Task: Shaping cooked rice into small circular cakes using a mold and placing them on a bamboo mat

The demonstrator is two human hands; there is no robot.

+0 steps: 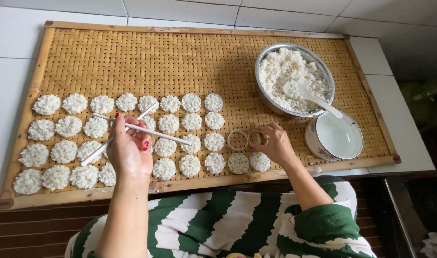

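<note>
**Rice Cakes Shaped on a Woven Tray**

The right hand (274, 143) pinched a small metal ring mould (256, 137) on the woven bamboo tray (146, 52), beside an empty ring (237, 140). The left hand (129, 150) curled its fingers around white chopsticks (132, 131) above rows of knobbly round rice cakes (68, 126). A steel bowl of rice (295, 79) held a white spoon (307, 94); an enamel bowl (334, 137) stood near. White tiles lay beneath.

No packages, labels, signs or screens appear anywhere in the head view, neither on the surface nor beside it.
</note>
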